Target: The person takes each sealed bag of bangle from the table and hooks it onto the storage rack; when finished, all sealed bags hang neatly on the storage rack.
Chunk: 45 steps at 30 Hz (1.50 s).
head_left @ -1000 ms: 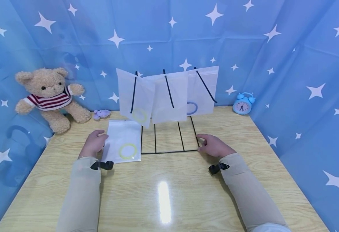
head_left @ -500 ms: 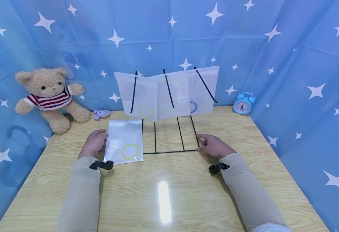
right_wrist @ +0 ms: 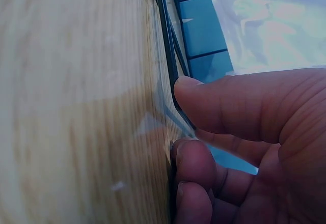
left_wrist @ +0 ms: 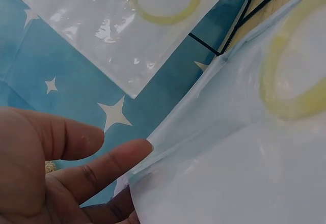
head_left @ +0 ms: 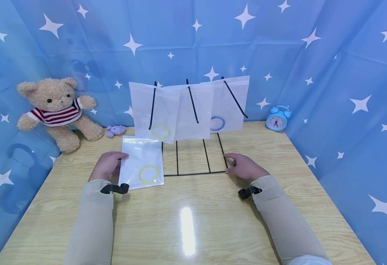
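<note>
A black wire rack [head_left: 193,173] stands on the table, its three prongs carrying clear zip bags. The left hanging bag [head_left: 143,110] shows a yellow ring, and the right one [head_left: 234,95] a blue ring [head_left: 217,123]. To the left of the rack's base is another clear zip bag [head_left: 138,156] with a yellow ring [head_left: 148,173] inside. My left hand [head_left: 108,163] touches that bag's left edge with an extended index finger, other fingers partly hidden behind it, thumb apart. My right hand [head_left: 244,166] pinches the right wire of the rack's base between thumb and fingers.
A teddy bear [head_left: 59,106] in a striped top sits at the back left, beside a small purple toy [head_left: 115,130]. At the back right stands a blue alarm clock [head_left: 277,119]. Behind everything hangs a blue star-patterned curtain [head_left: 193,55].
The hanging bags have swung back and forth on their prongs. The bag by my left hand has shifted slightly right, and my index finger reaches farther over its edge. My right hand stays put.
</note>
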Motion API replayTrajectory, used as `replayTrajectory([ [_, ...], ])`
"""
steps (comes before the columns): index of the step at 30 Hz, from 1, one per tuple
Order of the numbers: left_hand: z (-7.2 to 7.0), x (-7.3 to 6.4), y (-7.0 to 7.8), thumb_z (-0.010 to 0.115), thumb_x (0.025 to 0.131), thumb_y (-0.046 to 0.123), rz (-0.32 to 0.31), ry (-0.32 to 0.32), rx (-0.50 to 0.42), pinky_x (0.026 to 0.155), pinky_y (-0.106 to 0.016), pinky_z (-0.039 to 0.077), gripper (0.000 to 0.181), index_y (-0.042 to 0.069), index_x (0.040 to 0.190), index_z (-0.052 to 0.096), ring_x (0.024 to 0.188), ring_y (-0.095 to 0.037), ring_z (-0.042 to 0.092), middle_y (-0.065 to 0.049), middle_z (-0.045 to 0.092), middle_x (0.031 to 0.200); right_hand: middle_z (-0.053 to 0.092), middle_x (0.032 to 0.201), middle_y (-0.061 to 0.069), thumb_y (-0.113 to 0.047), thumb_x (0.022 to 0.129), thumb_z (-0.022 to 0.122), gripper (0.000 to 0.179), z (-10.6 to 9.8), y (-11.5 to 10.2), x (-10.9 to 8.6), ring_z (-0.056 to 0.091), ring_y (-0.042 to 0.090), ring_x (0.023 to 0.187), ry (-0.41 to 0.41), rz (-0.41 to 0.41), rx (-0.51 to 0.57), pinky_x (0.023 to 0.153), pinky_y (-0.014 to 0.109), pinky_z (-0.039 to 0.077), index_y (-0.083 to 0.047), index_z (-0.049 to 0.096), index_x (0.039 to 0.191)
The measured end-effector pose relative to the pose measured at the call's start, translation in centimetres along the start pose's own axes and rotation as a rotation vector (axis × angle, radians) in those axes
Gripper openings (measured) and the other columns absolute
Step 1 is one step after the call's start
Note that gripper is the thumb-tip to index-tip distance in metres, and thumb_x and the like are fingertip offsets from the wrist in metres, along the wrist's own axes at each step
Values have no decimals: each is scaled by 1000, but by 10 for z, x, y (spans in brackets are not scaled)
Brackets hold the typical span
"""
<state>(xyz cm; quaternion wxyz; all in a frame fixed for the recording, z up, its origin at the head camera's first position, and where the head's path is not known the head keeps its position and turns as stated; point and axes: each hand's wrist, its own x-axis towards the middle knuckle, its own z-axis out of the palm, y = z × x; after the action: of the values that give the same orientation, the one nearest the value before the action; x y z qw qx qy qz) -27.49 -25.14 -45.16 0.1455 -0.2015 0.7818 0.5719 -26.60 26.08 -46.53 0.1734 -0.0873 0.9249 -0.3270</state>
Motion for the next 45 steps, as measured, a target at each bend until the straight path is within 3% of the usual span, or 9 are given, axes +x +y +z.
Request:
replayTrajectory([
  [7, 0, -1, -2, 60, 104, 29, 26, 13, -2, 97, -37, 49, 47, 4, 144, 61, 115, -26, 57, -12, 57, 134, 50, 78, 4, -20, 98, 72, 70, -1, 0, 0, 44, 21, 64, 3, 7, 5, 57, 36, 41, -16, 45, 162],
  [10, -2, -2, -2, 62, 104, 35, 54, -4, 6, 111, -45, 48, 57, 4, 151, 54, 132, -32, 55, -16, 54, 148, 52, 81, 5, -19, 98, 72, 70, -1, 1, 0, 46, 21, 66, -2, 1, 8, 58, 35, 42, -16, 44, 162],
  [14, -5, -4, -2, 50, 109, 31, 138, -18, 25, 130, -55, 25, 58, 4, 160, 43, 159, -38, 27, -17, 31, 171, 51, 77, 5, -18, 98, 73, 70, 0, 1, 0, 45, 21, 63, 0, 2, 10, 57, 35, 42, -16, 44, 162],
  [17, -6, -6, -1, 44, 110, 16, 194, 10, 18, 132, -57, 18, 51, 5, 160, 45, 162, -37, 17, -16, 25, 174, 49, 74, 3, -18, 98, 72, 70, 0, 1, 0, 43, 20, 61, 1, 1, 7, 56, 35, 41, -16, 44, 162],
  [22, -7, -7, 0, 42, 103, 1, 218, 103, -7, 132, -58, 15, 58, 10, 160, 46, 162, -34, 16, -13, 23, 175, 47, 72, 2, -18, 98, 73, 70, 0, 1, 0, 42, 20, 60, 2, -1, 15, 55, 35, 40, -16, 44, 162],
  [30, -10, -8, 3, 42, 101, -1, 295, 209, -70, 132, -53, 18, 58, 12, 157, 52, 161, -30, 20, -9, 30, 173, 48, 74, 3, -18, 98, 72, 70, -1, 0, 0, 42, 20, 61, 3, -2, 6, 57, 35, 41, -16, 44, 162],
  [35, -10, -14, 10, 40, 105, -2, 306, 279, -152, 131, -46, 25, 57, 19, 155, 56, 159, -23, 27, -4, 33, 172, 49, 77, 4, -19, 98, 72, 70, -1, 1, 0, 44, 21, 64, 2, -2, 10, 58, 36, 41, -16, 44, 162],
  [40, -9, -22, 16, 37, 103, -5, 349, 328, -205, 120, -40, 41, 60, 20, 153, 58, 150, -20, 38, -1, 39, 169, 48, 75, 3, -18, 98, 72, 70, -1, -1, -1, 42, 20, 62, 5, 1, 8, 56, 35, 40, -16, 44, 162],
  [45, -10, -29, 20, 36, 103, -5, 378, 361, -245, 103, -25, 48, 60, 24, 150, 61, 142, -17, 45, 2, 43, 166, 47, 74, 3, -18, 98, 72, 70, 0, -1, -2, 41, 20, 61, 5, 2, 7, 56, 35, 39, -16, 43, 162],
])
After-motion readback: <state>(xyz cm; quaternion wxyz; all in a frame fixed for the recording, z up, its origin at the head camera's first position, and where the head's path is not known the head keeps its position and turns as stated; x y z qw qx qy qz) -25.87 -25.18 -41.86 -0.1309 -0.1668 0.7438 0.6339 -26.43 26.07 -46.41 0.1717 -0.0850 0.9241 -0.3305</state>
